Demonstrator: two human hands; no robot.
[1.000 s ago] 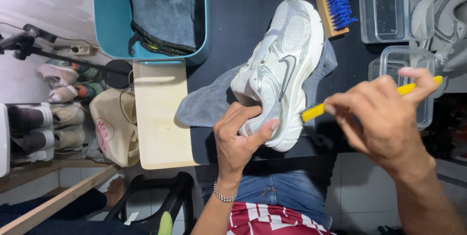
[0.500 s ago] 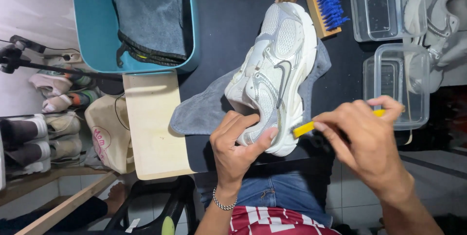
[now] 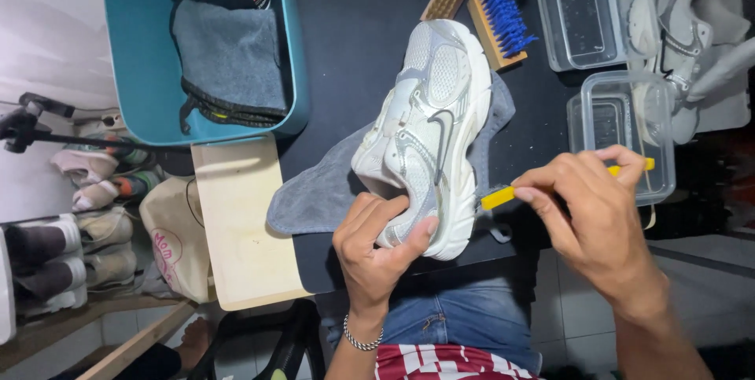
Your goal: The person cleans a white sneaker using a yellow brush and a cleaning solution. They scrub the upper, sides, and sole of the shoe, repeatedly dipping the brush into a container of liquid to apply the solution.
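On the dark surface (image 3: pixel 362 42), a white shoe (image 3: pixel 429 132) lies on a gray cloth (image 3: pixel 314 199). L hand (image 3: pixel 377 250) grips its heel end. R hand (image 3: pixel 594 219) holds a small yellow brush (image 3: pixel 503 195) w/ its tip touching the shoe's sole edge.

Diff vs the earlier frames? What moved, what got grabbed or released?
Right hand slid the yellow brush in toward the shoe sole: its tip is now at the heel edge, after being angled further out a second ago. Nothing grabbed or released. Left hand keeps gripping the heel; shoe on the grey cloth, blue brush and clear tubs unchanged.
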